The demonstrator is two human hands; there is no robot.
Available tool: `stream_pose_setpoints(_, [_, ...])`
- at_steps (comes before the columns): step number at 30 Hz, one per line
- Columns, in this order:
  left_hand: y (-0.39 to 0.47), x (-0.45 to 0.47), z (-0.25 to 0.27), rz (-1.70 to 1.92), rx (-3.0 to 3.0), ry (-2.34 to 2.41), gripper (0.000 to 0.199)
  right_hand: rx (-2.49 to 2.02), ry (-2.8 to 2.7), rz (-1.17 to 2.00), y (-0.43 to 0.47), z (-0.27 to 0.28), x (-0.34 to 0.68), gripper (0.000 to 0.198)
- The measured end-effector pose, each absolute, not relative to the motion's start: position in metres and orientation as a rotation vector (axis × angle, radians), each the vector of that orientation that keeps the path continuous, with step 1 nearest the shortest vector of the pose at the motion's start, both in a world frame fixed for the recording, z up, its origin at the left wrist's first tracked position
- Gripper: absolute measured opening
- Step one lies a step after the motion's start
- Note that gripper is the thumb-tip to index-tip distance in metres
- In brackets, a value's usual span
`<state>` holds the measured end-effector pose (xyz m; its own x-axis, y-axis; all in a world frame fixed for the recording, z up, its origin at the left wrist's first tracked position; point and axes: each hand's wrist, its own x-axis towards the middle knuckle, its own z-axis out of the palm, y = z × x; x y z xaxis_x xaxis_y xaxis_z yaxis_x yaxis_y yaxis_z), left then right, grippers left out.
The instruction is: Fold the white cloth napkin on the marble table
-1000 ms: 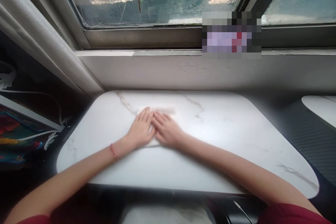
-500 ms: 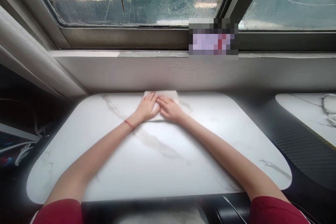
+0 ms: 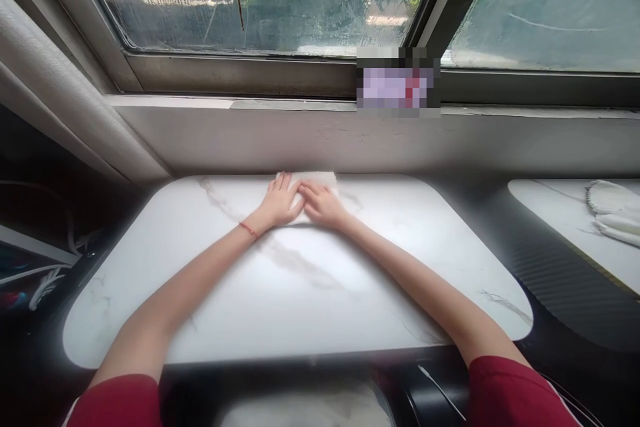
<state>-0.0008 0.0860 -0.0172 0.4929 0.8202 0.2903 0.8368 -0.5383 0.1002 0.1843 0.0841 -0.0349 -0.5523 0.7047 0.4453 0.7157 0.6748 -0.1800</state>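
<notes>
Both my arms stretch forward across a white marbled tabletop (image 3: 260, 320) to its far edge. There my left hand (image 3: 279, 203) lies flat with its fingers extended on a folded white cloth (image 3: 320, 177). Beside it my right hand (image 3: 323, 205) presses down on the same cloth, its fingertips touching the left hand near the thumb. Neither hand wraps around the cloth, and much of it is hidden beneath them. A thin red bracelet (image 3: 248, 229) circles my left wrist.
Behind the table rise a pale wall (image 3: 240, 140) and a window frame (image 3: 250, 77). To the right, a second marbled top (image 3: 555, 203) carries a bundled white cloth (image 3: 615, 207). White cables (image 3: 47, 283) hang at the left, and a thin cable (image 3: 440, 390) crosses the dark front edge.
The view has shifted slightly, bringing more of the bundled cloth at right into sight. My hands stay on the folded cloth at the far edge, with the left fingers slightly more spread.
</notes>
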Motion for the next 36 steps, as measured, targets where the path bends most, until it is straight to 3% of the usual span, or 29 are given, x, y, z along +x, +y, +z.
stream_pose_setpoints(8, [0.064,0.005,-0.015,-0.394,-2.662,-1.369,0.060,-1.159,-2.391,-0.053,0.048,-0.031,0.189,0.051])
stream_pose_setpoints(14, [0.003,0.044,-0.014,-0.415,-2.816,-1.239,0.063,-1.235,-2.373,-0.146,-0.035,-0.032,0.225,0.055])
stream_pose_setpoints(22, [-0.085,0.087,-0.023,-0.491,-2.983,-0.995,0.070,-1.288,-2.360,-0.119,-0.152,-0.027,0.274,0.077])
stream_pose_setpoints(27, [-0.062,0.106,-0.021,-0.432,-2.984,-1.015,0.072,-1.263,-2.415,-0.092,-0.126,-0.022,0.296,0.069])
stream_pose_setpoints(36, [0.052,0.160,-0.015,-0.383,-2.869,-1.237,0.064,-1.309,-2.389,-0.135,0.008,-0.035,0.342,0.054])
